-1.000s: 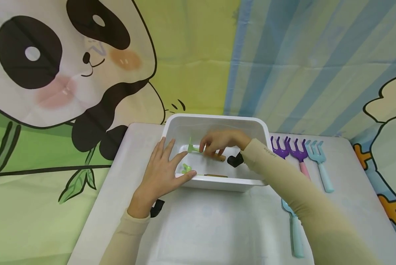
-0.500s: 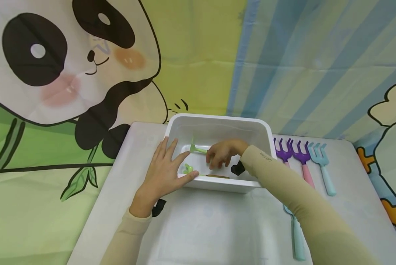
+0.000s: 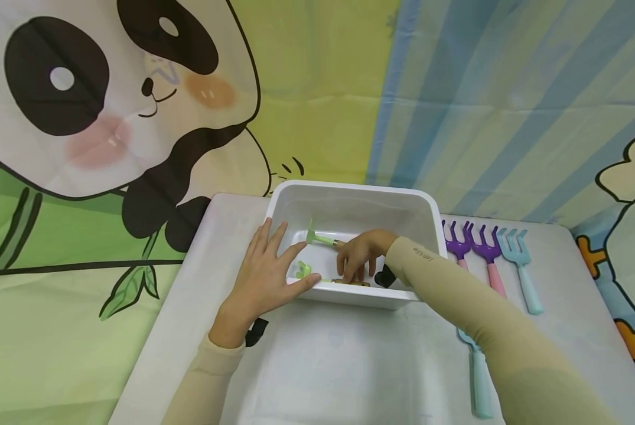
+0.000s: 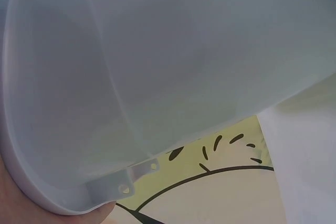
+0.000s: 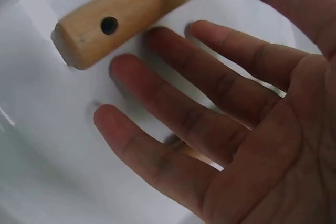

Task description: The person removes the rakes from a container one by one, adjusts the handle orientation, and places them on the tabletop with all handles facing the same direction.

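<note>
In the head view, my left hand (image 3: 266,268) rests with straight, spread fingers on the left front corner of a white plastic bin (image 3: 349,300). My right hand (image 3: 362,254) reaches down inside, fingers pointing at the bottom. Two small green garden tools with wooden handles lie there: a rake-like tool (image 3: 317,238) at the back and another green-headed tool (image 3: 303,270) along the front wall. The right wrist view shows the front tool's wooden handle (image 5: 134,11), with a hole near its end, beside my spread fingertips; another bit of wood (image 5: 194,153) shows behind the fingers.
To the right of the bin lie two purple-and-pink hand forks (image 3: 485,251) and a light-blue hand fork (image 3: 516,254). Another light-blue tool (image 3: 480,383) lies nearer, partly behind my right sleeve. A printed cloth (image 3: 322,94) hangs behind the white table (image 3: 328,366).
My right hand has left the back tool's handle and moved toward the front tool's handle. The left hand stays on the bin's corner. The view has shifted slightly.
</note>
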